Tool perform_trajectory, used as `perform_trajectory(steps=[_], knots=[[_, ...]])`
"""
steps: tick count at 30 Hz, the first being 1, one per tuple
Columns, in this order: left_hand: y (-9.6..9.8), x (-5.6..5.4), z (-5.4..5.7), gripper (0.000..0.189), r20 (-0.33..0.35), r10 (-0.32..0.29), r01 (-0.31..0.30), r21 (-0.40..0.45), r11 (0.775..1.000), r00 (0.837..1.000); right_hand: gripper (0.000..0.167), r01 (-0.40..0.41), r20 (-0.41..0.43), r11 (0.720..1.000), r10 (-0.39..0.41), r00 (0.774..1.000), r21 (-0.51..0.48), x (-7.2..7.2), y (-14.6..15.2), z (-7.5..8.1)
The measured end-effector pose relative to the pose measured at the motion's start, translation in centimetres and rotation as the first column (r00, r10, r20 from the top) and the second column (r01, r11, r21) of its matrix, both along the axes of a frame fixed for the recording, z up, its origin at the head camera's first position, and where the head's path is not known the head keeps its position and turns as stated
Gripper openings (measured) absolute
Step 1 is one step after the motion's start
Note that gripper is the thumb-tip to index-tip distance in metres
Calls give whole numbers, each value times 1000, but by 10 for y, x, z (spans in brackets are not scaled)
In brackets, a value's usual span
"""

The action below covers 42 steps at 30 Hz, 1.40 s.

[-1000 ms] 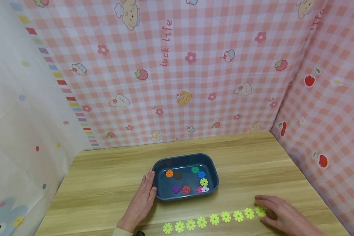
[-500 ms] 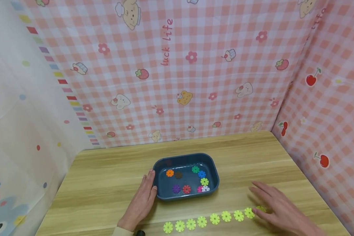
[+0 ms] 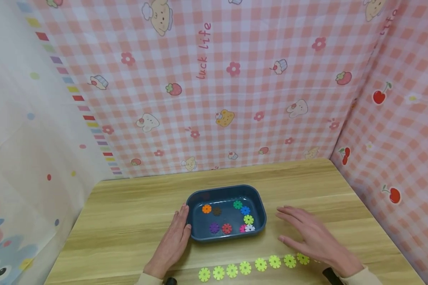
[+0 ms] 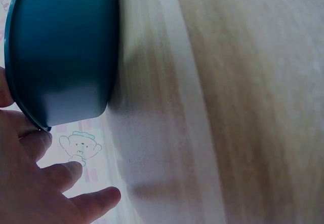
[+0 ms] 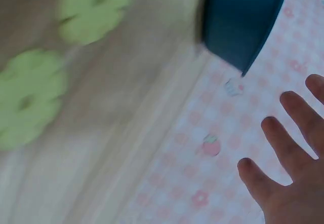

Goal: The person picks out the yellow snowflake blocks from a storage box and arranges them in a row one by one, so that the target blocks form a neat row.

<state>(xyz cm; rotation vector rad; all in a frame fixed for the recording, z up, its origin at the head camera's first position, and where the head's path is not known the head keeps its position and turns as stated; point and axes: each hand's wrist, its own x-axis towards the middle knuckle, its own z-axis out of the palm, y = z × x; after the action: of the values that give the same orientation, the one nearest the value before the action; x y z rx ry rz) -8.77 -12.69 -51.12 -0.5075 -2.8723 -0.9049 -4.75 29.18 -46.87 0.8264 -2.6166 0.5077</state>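
A dark blue tray (image 3: pixel 232 238) stands mid-table, also visible as a teal-looking wall in the left wrist view. My left hand (image 3: pixel 171 243) rests with extended fingers against the tray's left end. Inside lie several small notched plastic discs, among them an orange disc (image 3: pixel 206 209), a purple disc (image 3: pixel 214 228) and a white disc (image 3: pixel 250 228). Several yellow-green discs (image 3: pixel 260 264) form a row along the table in front of the tray. My right hand (image 3: pixel 312 239), fingers spread and holding nothing, hovers right of the tray; its wrist hides most of the row's rightmost disc.
The wood-grain table (image 3: pixel 128 221) meets a pink checked cloth (image 3: pixel 214 95) at the back and another cloth (image 3: pixel 396 130) on the right. A pale cloth (image 3: pixel 32 150) hangs on the left. Dark bands show at both wrists.
My right hand has left the rightmost yellow-green disc, spread its fingers and moved left and away from me toward the tray. My left hand has stayed at the tray's end.
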Motion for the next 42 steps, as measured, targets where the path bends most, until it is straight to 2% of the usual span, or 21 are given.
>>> perform_trajectory(steps=[9, 12, 21, 27, 31, 37, 42], knots=[[0, 0, 0, 55, 20, 11, -11, 3, 1000, 1000, 50, -85, 119, 996, 81, 990, 30, -19, -36, 10], [0, 0, 0, 55, 26, 13, -13, 8, 1000, 1000, 46, -118, 135, 992, 112, 984, 38, -26, -45, 12], [0, 0, 1, 56, 30, 13, -13, 8, 1000, 999, 37, -239, 72, 968, 234, 970, 73, -56, -60, 11], [0, 0, 3, 56, 37, 15, -15, 2, 1000, 999, 35, -306, 33, 938, 305, 952, 165, -77, -63, 5], [0, 1, 3, 56, 43, 18, -18, 1, 1000, 999, 34, -344, 40, 911, 344, 938, 225, -86, -67, 4], [-1, 1, 3, 56, 41, 19, -19, 1, 1000, 999, 26, -355, 107, 881, 339, 935, 313, -95, -77, 3], [-2, 1, 2, 56, 43, 21, -21, -3, 1000, 999, 19, -358, 185, 877, 313, 931, 319, -98, -86, 3]])
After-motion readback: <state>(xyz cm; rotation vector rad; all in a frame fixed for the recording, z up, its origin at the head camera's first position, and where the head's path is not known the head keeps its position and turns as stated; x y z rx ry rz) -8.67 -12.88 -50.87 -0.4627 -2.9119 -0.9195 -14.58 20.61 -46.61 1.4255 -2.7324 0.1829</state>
